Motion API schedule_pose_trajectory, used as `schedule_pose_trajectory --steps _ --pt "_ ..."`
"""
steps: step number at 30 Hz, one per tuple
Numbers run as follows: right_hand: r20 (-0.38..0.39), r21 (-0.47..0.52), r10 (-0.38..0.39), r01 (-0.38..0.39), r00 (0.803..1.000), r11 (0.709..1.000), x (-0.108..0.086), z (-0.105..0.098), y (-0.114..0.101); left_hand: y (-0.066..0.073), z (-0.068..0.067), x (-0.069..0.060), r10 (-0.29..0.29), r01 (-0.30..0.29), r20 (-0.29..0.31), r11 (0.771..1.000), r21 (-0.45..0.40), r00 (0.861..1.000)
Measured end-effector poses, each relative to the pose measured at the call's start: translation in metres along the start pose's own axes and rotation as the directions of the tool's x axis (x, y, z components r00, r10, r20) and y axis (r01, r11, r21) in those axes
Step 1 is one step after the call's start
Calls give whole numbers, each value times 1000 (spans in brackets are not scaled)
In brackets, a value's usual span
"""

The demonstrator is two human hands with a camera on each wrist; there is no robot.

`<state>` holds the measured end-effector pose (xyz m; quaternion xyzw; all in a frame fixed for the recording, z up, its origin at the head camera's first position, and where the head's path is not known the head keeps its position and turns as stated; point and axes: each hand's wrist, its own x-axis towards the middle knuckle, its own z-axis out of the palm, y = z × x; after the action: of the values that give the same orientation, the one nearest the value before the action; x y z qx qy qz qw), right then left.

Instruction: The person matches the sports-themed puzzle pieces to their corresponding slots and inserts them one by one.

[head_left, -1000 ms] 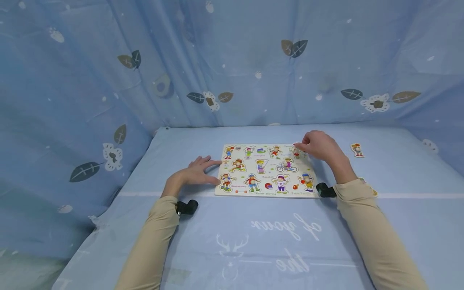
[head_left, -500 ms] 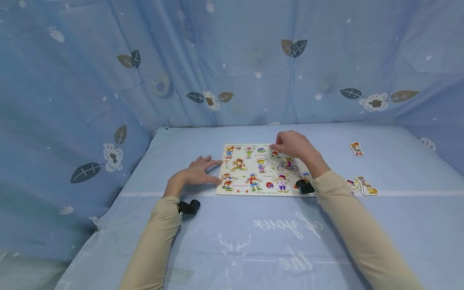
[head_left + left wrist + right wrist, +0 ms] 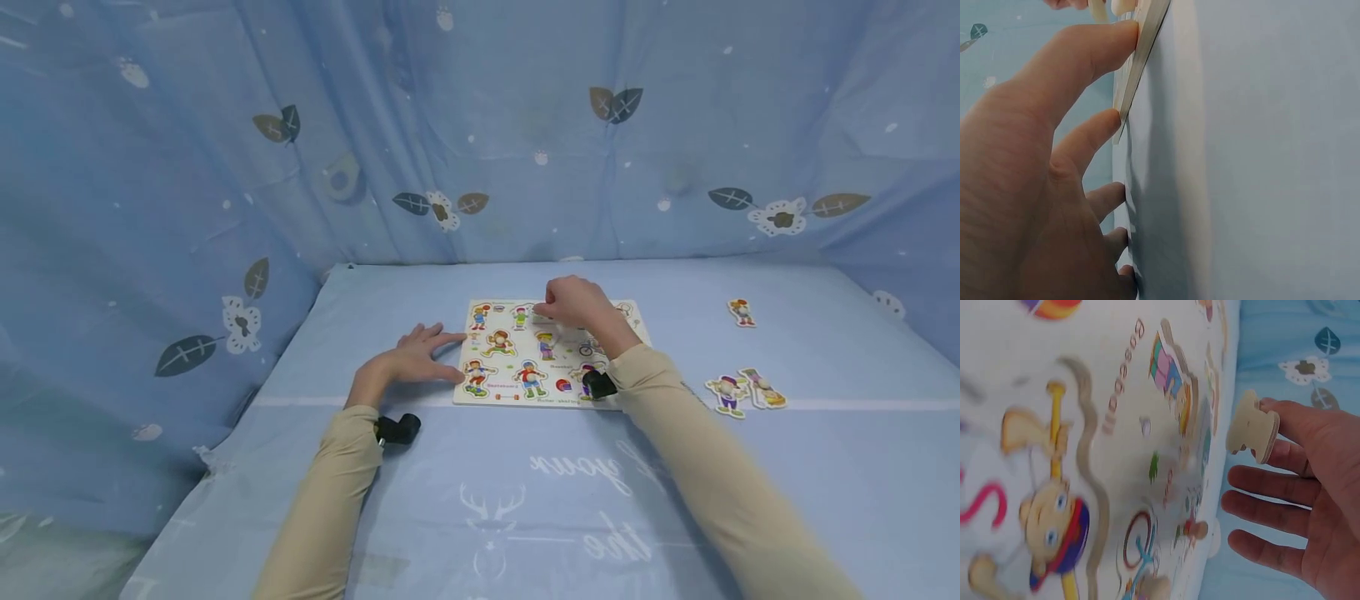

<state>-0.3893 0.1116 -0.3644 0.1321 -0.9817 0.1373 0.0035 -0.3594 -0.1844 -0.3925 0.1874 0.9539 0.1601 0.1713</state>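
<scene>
A white wooden peg puzzle board (image 3: 474,401) printed with children playing sports lies on the table, many of its figures in place. At its left edge rests my left hand (image 3: 415,358), fingers spread; the thumb and index fingertip touch the board's side in the left wrist view. My right hand (image 3: 577,302) is above the board's upper middle. Between thumb and index finger it pinches a small wooden puzzle piece (image 3: 1249,430), whose bare wood back shows in the right wrist view. The other fingers extend loosely. The piece's printed face is hidden.
Right of the board lie loose puzzle pieces: one figure (image 3: 742,313) farther back, and a purple-clad figure (image 3: 727,396) beside another piece (image 3: 763,390) nearer. A blue patterned cloth (image 3: 480,483) covers the table, and blue curtains (image 3: 525,125) hang behind it.
My right hand has moved left across the board, from its upper right corner to the upper middle. The two nearer loose pieces have come into view from behind the right sleeve. The left hand stays put.
</scene>
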Motion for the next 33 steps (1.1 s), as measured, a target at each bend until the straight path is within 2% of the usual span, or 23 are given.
schedule_pose_trajectory --steps 7,14,33 --pt "-16 -61 28 -29 999 998 14 8 -18 -1 0 0 3 -3 3 1000 5 1000" --pt "10 -139 122 -119 993 983 23 20 -28 -2 1 1 4 -4 8 1000 4 1000" --pt "-2 -218 103 -101 995 971 25 29 -43 -1 1 -2 1 -1 0 1000 0 1000"
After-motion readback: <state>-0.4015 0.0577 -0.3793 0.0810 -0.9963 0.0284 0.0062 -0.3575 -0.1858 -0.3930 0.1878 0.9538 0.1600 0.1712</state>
